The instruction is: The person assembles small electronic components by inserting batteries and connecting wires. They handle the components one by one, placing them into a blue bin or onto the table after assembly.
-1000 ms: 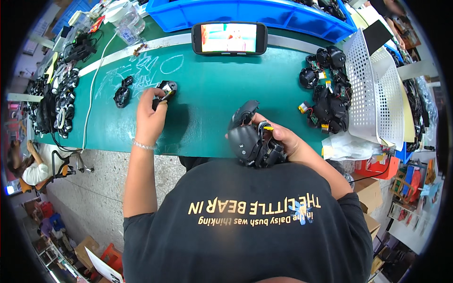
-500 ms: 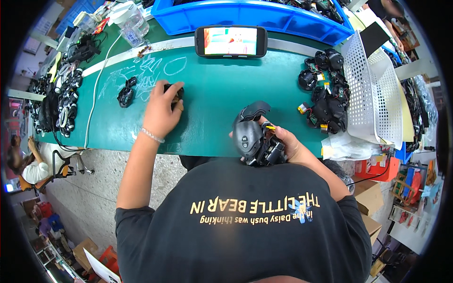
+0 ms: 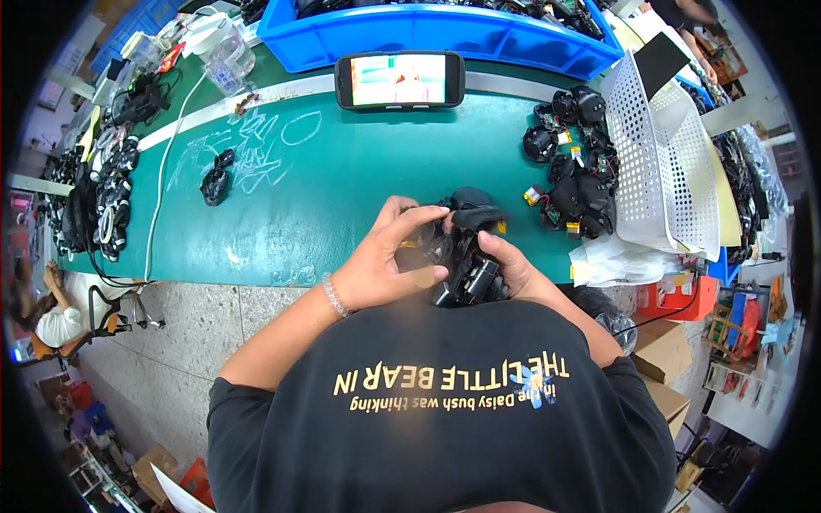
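Close in front of my body, both hands meet at a black and dark grey plastic electronic device (image 3: 472,275) with its inside exposed. My right hand (image 3: 513,267) grips its right side, thumb on top, with a bit of yellow showing near the thumb. My left hand (image 3: 389,261) is at its left side, index finger reaching over and thumb below. Between those fingers is a small dark part (image 3: 437,245), blurred and partly hidden. Further left on the green table (image 3: 316,205) lies a small black plastic piece (image 3: 215,185).
Black assemblies (image 3: 581,201) with wires and small batteries lie at right, beside a white perforated basket (image 3: 637,162). A lit phone (image 3: 399,79) stands before a blue bin (image 3: 445,43). A white cable (image 3: 162,188) crosses the left side, near piled black parts (image 3: 111,205).
My left hand has moved right from the table to the device, bringing the small dark part along. The device has turned in my right hand, so its buttoned grey face no longer shows.
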`<state>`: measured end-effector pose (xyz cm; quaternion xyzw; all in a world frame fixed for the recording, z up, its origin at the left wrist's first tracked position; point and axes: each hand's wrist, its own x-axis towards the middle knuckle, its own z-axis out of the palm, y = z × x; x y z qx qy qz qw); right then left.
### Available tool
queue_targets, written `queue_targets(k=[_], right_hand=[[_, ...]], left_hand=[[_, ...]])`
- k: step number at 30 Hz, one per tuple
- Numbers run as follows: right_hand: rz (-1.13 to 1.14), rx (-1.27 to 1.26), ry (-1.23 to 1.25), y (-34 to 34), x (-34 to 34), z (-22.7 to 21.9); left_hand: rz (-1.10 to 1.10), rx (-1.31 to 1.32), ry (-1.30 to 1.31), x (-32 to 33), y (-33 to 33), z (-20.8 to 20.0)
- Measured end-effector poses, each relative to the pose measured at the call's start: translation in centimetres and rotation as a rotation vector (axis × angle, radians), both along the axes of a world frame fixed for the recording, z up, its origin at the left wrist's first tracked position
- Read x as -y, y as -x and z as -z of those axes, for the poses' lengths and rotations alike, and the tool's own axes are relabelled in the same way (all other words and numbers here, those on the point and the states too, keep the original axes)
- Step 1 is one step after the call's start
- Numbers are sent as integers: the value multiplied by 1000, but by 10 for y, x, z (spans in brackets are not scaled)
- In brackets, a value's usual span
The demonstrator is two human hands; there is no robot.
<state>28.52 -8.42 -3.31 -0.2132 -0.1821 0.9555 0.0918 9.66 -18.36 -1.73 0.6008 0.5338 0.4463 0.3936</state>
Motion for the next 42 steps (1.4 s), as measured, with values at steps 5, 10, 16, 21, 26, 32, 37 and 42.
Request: queue_targets(k=[5,10,16,21,26,32,37,42], right_hand=[[20,-91,30,5,3,1],[-51,-26,7,-1,1,-8],[142,16,-530,-9,9,-6],[164,15,-1350,0,7,-37],[79,-57,-1795,2,4,-46],[-69,-241,-2192,14,-3,-80],[-328,-143,-2335,9,7,-115],[-532,-170,-2428,4,13,-139]], left_hand=[[38,-26,-39,-3,1,4],[12,5,-49,5,-3,11],[213,317,230,7,-7,13],[316,929,413,-13,-15,4],[279,1027,429,-10,-22,15],[283,1139,388,-13,-10,44],[278,1207,571,-5,-11,32],[545,1086,558,-17,-11,13]])
